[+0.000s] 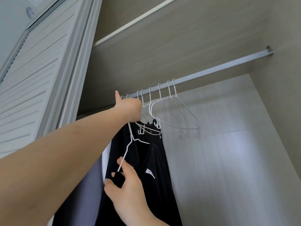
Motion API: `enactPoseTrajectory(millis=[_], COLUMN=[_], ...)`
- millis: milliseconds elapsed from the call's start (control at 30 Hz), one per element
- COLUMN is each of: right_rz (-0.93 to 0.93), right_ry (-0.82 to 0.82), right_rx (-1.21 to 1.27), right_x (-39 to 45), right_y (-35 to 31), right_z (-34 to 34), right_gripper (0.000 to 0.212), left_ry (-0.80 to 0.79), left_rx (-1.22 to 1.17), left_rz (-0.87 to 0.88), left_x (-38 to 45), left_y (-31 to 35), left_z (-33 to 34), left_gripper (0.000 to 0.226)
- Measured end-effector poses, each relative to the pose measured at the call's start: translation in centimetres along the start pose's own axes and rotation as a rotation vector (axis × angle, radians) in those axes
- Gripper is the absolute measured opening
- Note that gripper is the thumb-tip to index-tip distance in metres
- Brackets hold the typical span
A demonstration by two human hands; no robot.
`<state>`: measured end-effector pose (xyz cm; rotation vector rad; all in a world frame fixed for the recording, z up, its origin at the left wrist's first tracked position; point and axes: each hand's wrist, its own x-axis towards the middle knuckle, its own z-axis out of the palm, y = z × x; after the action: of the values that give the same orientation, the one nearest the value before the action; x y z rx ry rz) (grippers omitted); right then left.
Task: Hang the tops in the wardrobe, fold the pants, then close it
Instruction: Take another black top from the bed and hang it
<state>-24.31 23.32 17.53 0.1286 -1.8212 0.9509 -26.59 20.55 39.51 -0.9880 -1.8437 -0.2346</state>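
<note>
A black top (pixel 151 162) with a small white label hangs on a white wire hanger (pixel 130 142) just below the wardrobe's grey metal rail (pixel 211 71). My left hand (pixel 130 108) is raised at the rail's left end, gripping the top of that hanger, its thumb pointing up. My right hand (pixel 125 185) is lower down, pinching the hanger's left arm together with a fold of the black fabric. Several empty white wire hangers (pixel 175 115) hang on the rail right beside my left hand. The hanger's hook is hidden by my left hand.
The white louvred wardrobe door (pixel 37 75) stands open on the left. A shelf edge (pixel 135 20) runs above the rail. A grey-purple garment (pixel 88 190) hangs at the lower left behind the black top. The rail's right half carries nothing.
</note>
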Motion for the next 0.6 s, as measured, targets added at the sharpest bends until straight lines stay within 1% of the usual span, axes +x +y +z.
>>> enactPoseTrajectory(millis=[100,167,267,367,433,500,533,600], right_rz=[0.023,0.050,0.104,0.122,0.120,0.116,0.116,0.113], right_ry=[0.011,0.038,0.039,0.022,0.022,0.013,0.015,0.025], right_rx=[0.022,0.042,0.057,0.028,0.018,-0.001,-0.012,-0.032], right_x=[0.4,0.9,1.8,3.4,4.7,5.7,6.2,7.4], right_y=[0.3,0.0,-1.2,-2.2,-2.9,-4.0,-4.6,-5.4], right_z=[-0.7,-1.4,-2.7,-4.2,-5.1,-5.8,-6.1,-6.5], right_gripper=[0.059,0.056,0.054,0.056,0.056,0.044,0.040,0.039], left_ry=[0.094,0.129,0.124,0.129,0.085,0.033,0.030,0.033], left_rx=[-0.063,-0.142,-0.363,-0.577,-0.769,-0.921,-0.952,-1.037], left_rz=[0.061,0.116,0.136,0.125,0.111,0.125,0.138,0.163], left_x=[0.0,0.0,-0.2,0.0,-0.3,-0.7,-0.8,-0.9], left_y=[0.5,1.3,2.3,3.0,3.4,3.8,4.1,4.5], left_z=[0.5,0.4,0.2,-0.2,-0.7,-1.4,-1.9,-2.5], left_gripper=[0.015,0.017,0.020,0.016,0.032,0.047,0.048,0.044])
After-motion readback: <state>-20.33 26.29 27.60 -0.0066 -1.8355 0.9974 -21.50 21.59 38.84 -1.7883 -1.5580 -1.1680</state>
